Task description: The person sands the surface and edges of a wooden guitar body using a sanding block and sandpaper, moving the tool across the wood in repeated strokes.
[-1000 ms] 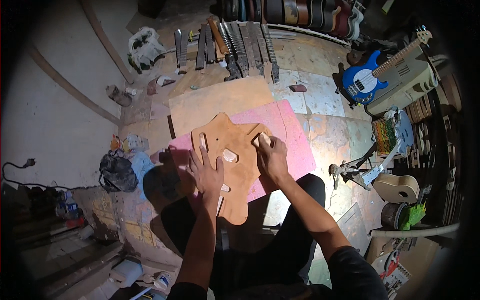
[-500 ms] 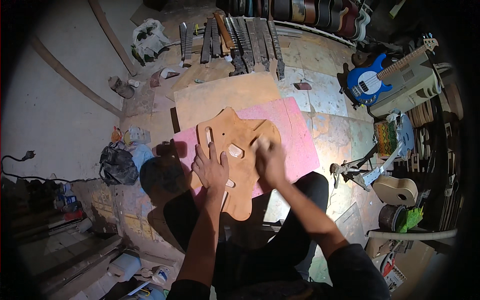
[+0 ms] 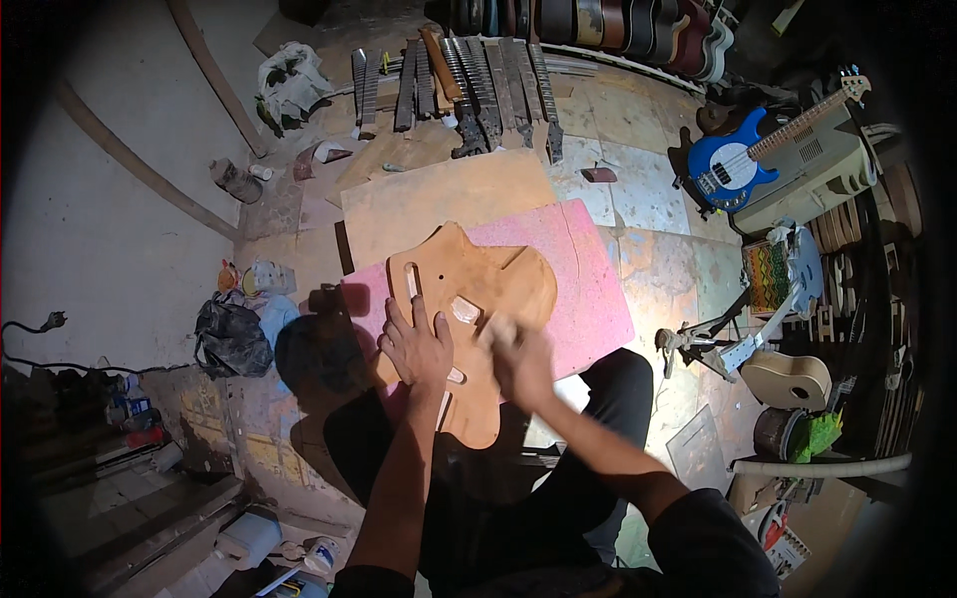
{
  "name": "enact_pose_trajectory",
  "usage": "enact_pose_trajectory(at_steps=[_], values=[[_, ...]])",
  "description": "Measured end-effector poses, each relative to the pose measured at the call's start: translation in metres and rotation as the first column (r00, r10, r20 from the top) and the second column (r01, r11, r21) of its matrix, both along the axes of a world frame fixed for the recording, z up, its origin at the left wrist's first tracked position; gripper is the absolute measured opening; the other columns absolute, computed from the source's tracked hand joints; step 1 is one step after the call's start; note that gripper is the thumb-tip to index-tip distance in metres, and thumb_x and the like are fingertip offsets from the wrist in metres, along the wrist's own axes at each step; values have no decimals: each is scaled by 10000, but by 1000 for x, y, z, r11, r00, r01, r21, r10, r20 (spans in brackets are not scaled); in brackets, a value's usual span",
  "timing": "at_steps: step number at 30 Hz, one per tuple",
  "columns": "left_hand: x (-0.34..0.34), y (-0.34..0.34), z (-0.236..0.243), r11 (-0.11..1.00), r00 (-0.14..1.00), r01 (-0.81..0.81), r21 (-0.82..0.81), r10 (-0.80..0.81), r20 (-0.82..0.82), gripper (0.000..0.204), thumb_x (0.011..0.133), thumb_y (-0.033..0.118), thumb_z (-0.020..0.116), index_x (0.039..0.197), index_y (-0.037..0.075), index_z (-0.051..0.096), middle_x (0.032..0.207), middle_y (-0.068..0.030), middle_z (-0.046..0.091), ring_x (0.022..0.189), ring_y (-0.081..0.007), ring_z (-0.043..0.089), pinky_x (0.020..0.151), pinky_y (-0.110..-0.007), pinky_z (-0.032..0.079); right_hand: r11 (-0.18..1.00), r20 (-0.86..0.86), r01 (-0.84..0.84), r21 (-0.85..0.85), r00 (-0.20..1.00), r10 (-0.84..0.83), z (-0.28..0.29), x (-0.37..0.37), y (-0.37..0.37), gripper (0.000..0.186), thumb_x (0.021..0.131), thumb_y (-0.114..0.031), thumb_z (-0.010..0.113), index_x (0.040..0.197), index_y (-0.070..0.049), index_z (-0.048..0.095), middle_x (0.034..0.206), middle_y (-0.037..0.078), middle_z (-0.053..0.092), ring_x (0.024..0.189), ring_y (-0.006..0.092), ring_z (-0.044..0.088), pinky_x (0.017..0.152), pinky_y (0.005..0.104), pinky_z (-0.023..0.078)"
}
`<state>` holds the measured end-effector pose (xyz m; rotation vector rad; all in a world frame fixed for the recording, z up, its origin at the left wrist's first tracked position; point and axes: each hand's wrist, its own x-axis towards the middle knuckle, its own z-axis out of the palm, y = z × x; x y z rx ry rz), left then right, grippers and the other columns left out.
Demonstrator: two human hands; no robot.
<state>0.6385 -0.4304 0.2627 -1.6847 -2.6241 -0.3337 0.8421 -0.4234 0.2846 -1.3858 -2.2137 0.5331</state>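
Observation:
A bare wooden electric guitar body (image 3: 474, 399), orange-brown with routed cavities, lies across a pink board (image 3: 588, 289) over my lap. My left hand (image 3: 417, 351) rests flat on its left half, fingers spread between the long slot and the lower cavity. Right of the middle cavity, my right hand (image 3: 520, 364) is curled round a small pale block (image 3: 503, 331) pressed to the wood. Motion smears this hand, and its fingers hide much of the block.
A plain tan board (image 3: 449, 189) lies beyond the pink one. Several guitar necks (image 3: 478, 90) lie on the floor at the back. A blue bass guitar (image 3: 733, 164) leans at the right, above a small guitar body (image 3: 788, 381). A black bag (image 3: 234, 334) sits at the left.
My right hand has slid nearer to me and a little left across the guitar body with the pale block. My left hand stays in place on the wood.

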Motion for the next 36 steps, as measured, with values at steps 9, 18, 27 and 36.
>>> enact_pose_trajectory(at_steps=[9,18,27,36], values=[[7,5,5,1000,997,-7,-28,9,72,545,1055,439,579,1509,137,577,1624,-254,406,1346,-413,519,1122,-533,393,971,-24,207,116,978,-206,-1,49,110,529,934,-115,698,1459,-114,634,1212,283,651,1082,458,603,947,551,476],[-3,1,9,1000,995,-9,-5,9,104,620,1006,460,650,1504,101,562,1628,-264,383,1400,-455,487,997,-567,559,999,60,-31,41,998,28,-3,36,-1,573,910,-136,765,1471,-197,666,1383,242,624,1222,423,594,1025,548,464],[-6,2,17,998,985,-33,-53,42,165,805,877,512,792,1511,82,544,1650,-295,354,1436,-482,456,1077,-580,506,982,-53,187,-33,981,-188,-13,54,80,572,986,-252,760,1535,-166,622,1322,218,617,1216,410,584,1052,519,450],[16,12,7,1000,973,14,-13,-10,229,812,868,499,798,1502,55,552,1658,-318,334,1426,-514,437,1163,-600,416,979,-89,202,-16,975,-203,-21,57,160,524,979,-218,750,1483,-112,653,1313,220,642,1204,422,599,1071,513,454]])
